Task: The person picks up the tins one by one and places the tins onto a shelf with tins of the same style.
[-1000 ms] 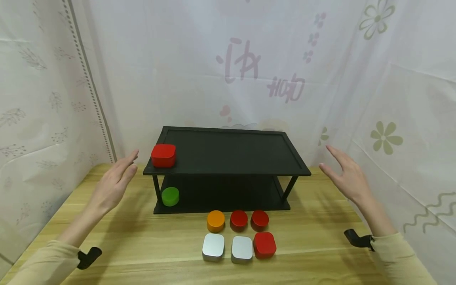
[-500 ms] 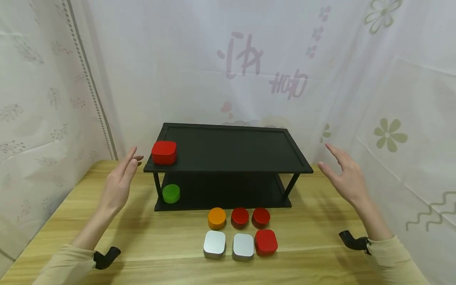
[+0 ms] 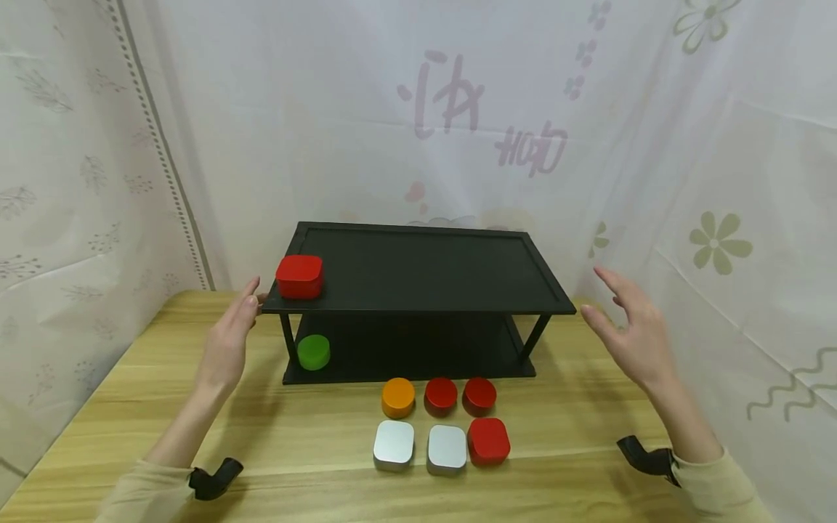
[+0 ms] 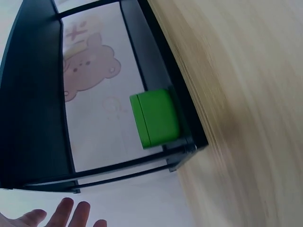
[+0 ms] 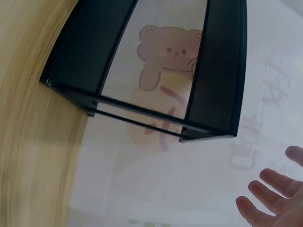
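Observation:
A black two-tier shelf (image 3: 425, 272) stands between my hands. My left hand (image 3: 225, 349) is beside its left end, fingers extended, holding nothing; in the head view the fingertips reach the top board's corner, and I cannot tell whether they touch it. My right hand (image 3: 634, 338) hovers off the right end, thumb and fingers spread, with nothing in it. On the top board's left front corner sits a red rounded-square box (image 3: 299, 277). Below it, at the lower board's left end, is a green round box (image 3: 314, 352), which the left wrist view shows close up.
On the wooden table (image 3: 314, 479) before the shelf are an orange round box (image 3: 398, 398), two red round boxes (image 3: 441, 397), two silver square boxes (image 3: 394, 444) and a red square box (image 3: 488, 440). A patterned white curtain (image 3: 366, 109) hangs behind and at both sides.
My left hand has moved right, closer to the shelf's left end. The right hand has barely moved. The head view has tilted slightly; the boxes stay in place.

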Tool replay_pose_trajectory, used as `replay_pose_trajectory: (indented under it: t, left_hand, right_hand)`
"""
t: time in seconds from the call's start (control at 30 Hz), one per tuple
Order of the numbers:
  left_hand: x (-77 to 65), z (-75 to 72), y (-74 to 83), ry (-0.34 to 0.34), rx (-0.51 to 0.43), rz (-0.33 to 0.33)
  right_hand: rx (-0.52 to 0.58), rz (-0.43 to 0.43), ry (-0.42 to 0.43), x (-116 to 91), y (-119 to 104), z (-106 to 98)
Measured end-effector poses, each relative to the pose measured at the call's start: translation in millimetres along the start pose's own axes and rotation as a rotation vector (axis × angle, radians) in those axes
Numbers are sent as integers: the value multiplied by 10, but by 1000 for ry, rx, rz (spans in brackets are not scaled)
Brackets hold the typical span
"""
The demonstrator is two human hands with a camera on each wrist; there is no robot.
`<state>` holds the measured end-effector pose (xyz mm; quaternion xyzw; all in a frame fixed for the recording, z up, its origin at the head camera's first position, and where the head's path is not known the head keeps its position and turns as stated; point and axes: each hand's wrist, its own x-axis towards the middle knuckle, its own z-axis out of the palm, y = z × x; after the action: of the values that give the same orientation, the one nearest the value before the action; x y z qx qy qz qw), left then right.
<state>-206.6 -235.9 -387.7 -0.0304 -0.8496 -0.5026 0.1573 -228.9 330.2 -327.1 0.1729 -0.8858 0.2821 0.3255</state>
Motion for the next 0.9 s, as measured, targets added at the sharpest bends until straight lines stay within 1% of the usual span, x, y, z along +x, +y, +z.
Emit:
replay_pose_trajectory:
  t: [0.1,0.23,0.33,0.5,0.73,0.9]
  left_hand:
    - [-15,26,4,-16,-46,-12]
    - [-21,63,2,-21,-60,-17]
    - [-23,91,0,-15,-70,-14]
    - [-22,137,15,-2,-129,-19]
    - [-8,212,38,26,-225,-54]
    - [4,235,28,26,-281,-73]
  right_hand:
    - [19,-29,4,-31,-68,-13]
    - [51,-55,8,-65,-137,-35]
    - [65,-74,17,-97,-177,-40]
    - [101,-106,32,-163,-243,-27]
    - [138,-75,-2,-263,-256,-11]
    - [170,-130,2,-322,-291,39]
